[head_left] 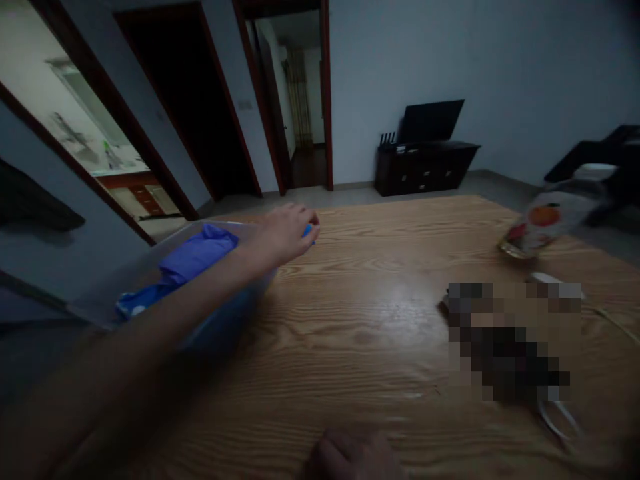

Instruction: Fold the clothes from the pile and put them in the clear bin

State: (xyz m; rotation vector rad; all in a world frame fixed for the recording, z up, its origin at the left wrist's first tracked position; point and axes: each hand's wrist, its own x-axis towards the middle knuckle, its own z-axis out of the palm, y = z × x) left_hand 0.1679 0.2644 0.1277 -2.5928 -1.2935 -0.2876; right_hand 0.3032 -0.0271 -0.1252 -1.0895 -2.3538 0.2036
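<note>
My left hand (287, 232) reaches past the right rim of a clear plastic bin (183, 230), over the table's far left part. Its fingers are closed around a small bright blue thing (307, 231), mostly hidden, whose kind I cannot make out. Inside the bin lie a crumpled purple bag or cloth (200, 253) and a blue packet (143, 298), partly behind my forearm. At the bottom edge, my right hand (353, 457) rests on the wooden table (360, 320), dim and partly cut off. Its fingers look curled in, with nothing visible in them.
A tilted-looking clear bottle (550, 213) with a white cap and fruit label stands at the right. Nearer lies a dark, pixelated object (510, 347) beside a white cable (615, 323). Beyond the table are a television (433, 121) on a dark cabinet (425, 168) and several doorways.
</note>
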